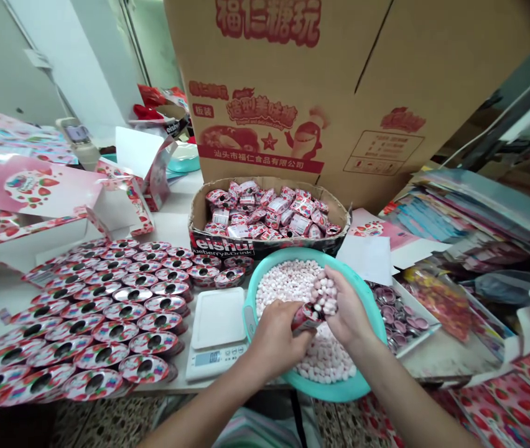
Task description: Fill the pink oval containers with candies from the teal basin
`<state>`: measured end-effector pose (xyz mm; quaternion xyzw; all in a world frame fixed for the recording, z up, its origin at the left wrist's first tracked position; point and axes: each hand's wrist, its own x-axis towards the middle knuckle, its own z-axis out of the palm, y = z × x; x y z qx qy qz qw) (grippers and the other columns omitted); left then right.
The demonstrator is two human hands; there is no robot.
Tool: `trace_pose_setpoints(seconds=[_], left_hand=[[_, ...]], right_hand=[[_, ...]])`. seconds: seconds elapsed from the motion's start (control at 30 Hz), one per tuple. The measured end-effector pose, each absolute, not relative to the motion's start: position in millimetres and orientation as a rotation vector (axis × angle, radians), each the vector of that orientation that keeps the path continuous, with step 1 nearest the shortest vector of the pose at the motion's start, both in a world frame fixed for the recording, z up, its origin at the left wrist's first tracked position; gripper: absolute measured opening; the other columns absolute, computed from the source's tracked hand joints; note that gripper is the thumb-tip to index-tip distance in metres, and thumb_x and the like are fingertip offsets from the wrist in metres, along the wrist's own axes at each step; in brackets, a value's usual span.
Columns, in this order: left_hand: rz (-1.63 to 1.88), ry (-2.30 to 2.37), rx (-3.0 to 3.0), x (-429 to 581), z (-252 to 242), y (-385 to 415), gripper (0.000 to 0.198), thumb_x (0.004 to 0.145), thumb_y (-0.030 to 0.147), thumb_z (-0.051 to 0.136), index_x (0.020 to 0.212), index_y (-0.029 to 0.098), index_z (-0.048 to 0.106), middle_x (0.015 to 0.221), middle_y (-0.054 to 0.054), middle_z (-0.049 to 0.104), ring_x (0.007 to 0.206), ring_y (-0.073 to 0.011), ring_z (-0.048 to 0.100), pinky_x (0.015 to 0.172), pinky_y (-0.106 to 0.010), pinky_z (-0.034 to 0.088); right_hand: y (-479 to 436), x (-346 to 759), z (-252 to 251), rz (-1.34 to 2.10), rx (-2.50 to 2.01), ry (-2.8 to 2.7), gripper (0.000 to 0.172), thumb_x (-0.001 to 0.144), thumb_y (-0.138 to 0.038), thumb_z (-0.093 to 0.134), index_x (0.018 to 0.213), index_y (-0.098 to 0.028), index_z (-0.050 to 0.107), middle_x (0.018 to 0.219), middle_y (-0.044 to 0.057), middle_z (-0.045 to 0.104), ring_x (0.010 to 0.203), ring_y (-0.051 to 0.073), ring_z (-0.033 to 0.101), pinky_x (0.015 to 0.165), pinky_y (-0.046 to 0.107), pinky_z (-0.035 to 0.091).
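A teal basin (249, 305) full of small pale pink candies (288, 280) sits at the table's front edge. Over it, my left hand (280, 336) is closed around a small red-and-pink printed candy tin (306, 317). My right hand (346, 305) is cupped beside the tin's opening, holding a heap of the candies (325, 292) against it. Left of the basin is a white digital scale (221, 317) with nothing on its plate. Rows of similar oval tins (106, 351), each with a dark round hole on top, stand on the table farther left.
Behind the basin, a cut-down carton (227, 244) holds many tins. A large cardboard box (265, 124) rises behind it. On the right, a white tray (417, 336) holds purple caps (393, 314), near stacked printed sheets (451, 199). Strawberry-print boxes (55, 193) lie at the left.
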<state>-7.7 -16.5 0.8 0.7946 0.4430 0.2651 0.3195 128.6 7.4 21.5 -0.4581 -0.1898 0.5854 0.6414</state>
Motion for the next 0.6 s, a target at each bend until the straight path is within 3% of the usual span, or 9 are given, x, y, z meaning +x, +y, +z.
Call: trace_pose_setpoints(seconds=[0.2, 0.6], left_hand=[[0.732, 1.198, 2.015, -7.5, -2.5, -13.6, 0.02, 0.075, 0.027, 0.061, 0.095, 0.021, 0.064, 0.09, -0.004, 0.067, 0.086, -0.0226, 0.057, 0.077, -0.031, 0.041], [0.788, 1.194, 2.008, -8.2, -6.5, -10.3, 0.023, 0.075, 0.026, 0.062, 0.097, 0.022, 0.064, 0.092, -0.003, 0.067, 0.088, -0.0228, 0.058, 0.08, -0.032, 0.042]], right_hand=[[8.0, 126.8, 23.8, 1.351, -1.036, -0.53, 0.024, 0.069, -0.037, 0.073, 0.066, -0.018, 0.059, 0.061, -0.001, 0.058, 0.052, 0.012, 0.055, 0.047, 0.021, 0.046], [12.6, 124.5, 30.3, 1.348, -1.029, -0.528, 0.027, 0.066, -0.039, 0.072, 0.06, -0.018, 0.056, 0.056, -0.002, 0.056, 0.049, 0.012, 0.053, 0.046, 0.022, 0.046]])
